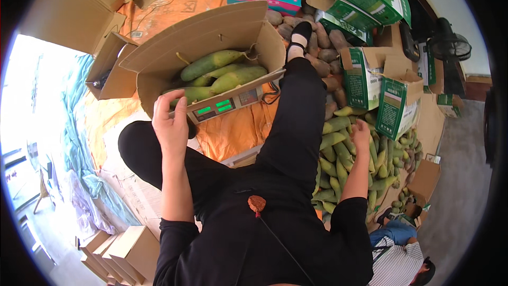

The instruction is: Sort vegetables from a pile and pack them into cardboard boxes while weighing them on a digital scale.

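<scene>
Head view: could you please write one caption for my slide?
Left hand near a cardboard box of green vegetables and a lit scale display, right hand over a pile of more.

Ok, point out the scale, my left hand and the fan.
Scale [225,105], head view: on its lit display.
Left hand [171,122], head view: near the thumb's base.
Fan [450,46], head view: on its round cage.

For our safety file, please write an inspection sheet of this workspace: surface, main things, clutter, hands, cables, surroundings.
Surface: orange sheet, wrinkled.
Main things: open cardboard box of long green vegetables; lit digital scale at its near side.
Clutter: green cartons and a loose vegetable pile at right.
Hands: left hand at the box's near edge, contact unclear; right hand over the pile, grip unclear.
Cables: dark cable by the scale's right end.
Surroundings: black fan upper right; another person lower right.
</scene>
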Motion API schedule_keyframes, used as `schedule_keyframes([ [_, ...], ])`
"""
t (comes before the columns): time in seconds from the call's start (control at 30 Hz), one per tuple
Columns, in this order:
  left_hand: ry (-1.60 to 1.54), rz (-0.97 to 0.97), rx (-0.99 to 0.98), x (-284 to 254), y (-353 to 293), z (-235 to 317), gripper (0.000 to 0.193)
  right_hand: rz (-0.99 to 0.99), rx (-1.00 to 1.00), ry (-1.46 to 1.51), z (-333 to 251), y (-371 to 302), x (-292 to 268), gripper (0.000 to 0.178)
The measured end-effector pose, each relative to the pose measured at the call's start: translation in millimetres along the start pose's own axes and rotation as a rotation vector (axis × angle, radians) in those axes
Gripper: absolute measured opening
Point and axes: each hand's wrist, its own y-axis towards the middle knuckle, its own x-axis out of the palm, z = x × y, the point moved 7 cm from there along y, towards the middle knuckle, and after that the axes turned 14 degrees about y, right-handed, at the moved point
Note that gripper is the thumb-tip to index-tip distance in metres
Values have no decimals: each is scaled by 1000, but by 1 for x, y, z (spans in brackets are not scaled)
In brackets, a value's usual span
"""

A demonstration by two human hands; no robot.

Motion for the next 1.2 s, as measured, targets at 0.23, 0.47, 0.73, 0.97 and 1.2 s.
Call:
schedule_keyframes([
  [0.23,300,-38,47,-75,49,0,14,-317,-319,219,-228,2,48,25],
  [0.47,548,-549,-215,-69,103,-110,38,-504,-634,-287,-369,-26,136,41],
  [0.73,623,-949,-253,-11,109,-157,58,-554,-520,-682,-369,-19,223,50],
  [0.97,930,-791,-277,-9,106,-164,44,-547,-489,-564,-348,-10,243,43],
  [1.2,816,-643,-304,-18,115,-166,41,-549,-517,-481,-350,-11,241,37],
])
